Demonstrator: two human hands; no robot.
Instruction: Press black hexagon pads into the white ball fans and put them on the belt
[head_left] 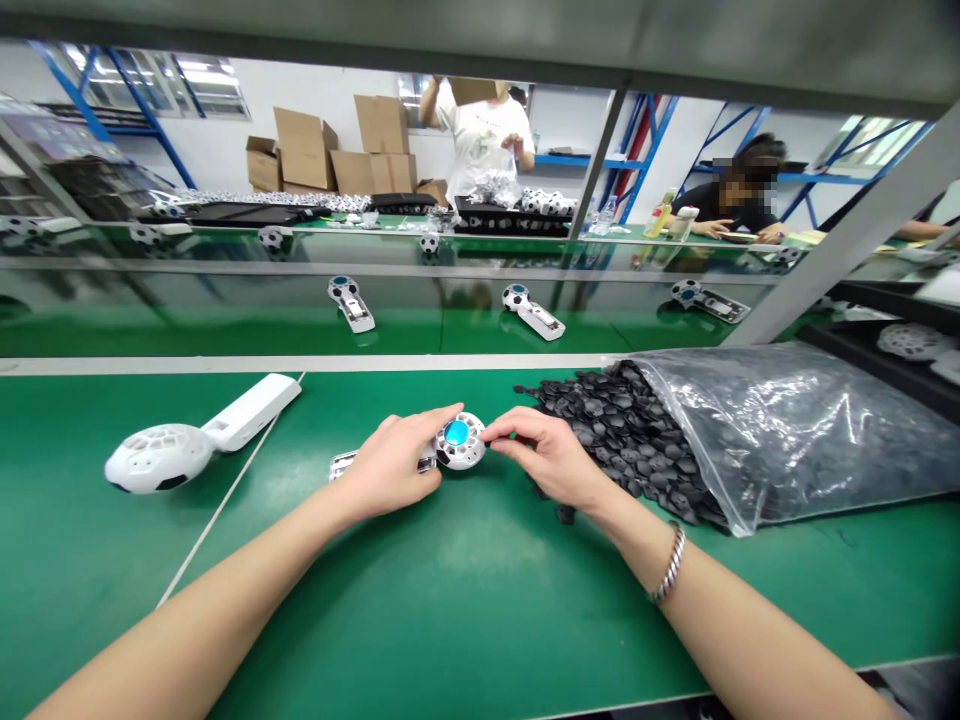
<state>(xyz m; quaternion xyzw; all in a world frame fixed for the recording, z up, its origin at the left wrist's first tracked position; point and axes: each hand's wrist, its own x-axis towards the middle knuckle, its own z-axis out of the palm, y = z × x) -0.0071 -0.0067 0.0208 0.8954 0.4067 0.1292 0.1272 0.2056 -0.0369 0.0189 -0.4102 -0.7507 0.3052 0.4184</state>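
My left hand (pixel 397 462) is closed around a white plastic housing with a round, football-patterned head (pixel 460 455) and a blue disc in its middle. Part of its handle shows left of my fingers; the rest is under my palm. At the head's right edge, my right hand (pixel 544 450) pinches a small black piece (pixel 487 443), mostly hidden by the fingertips. To the right, many loose black plastic pieces (pixel 622 420) spill from a clear plastic bag (pixel 795 430). Another white housing (pixel 161 455) with a long handle lies on the left.
Beyond a pale rail (pixel 225 364), several part-assembled football-headed units (pixel 534 312) lie on a green conveyor belt (pixel 435 335). A slanted metal post (pixel 832 220) and black trays (pixel 862 310) stand at right. Two people (pixel 487 140) are across the line, near cardboard boxes (pixel 304 150).
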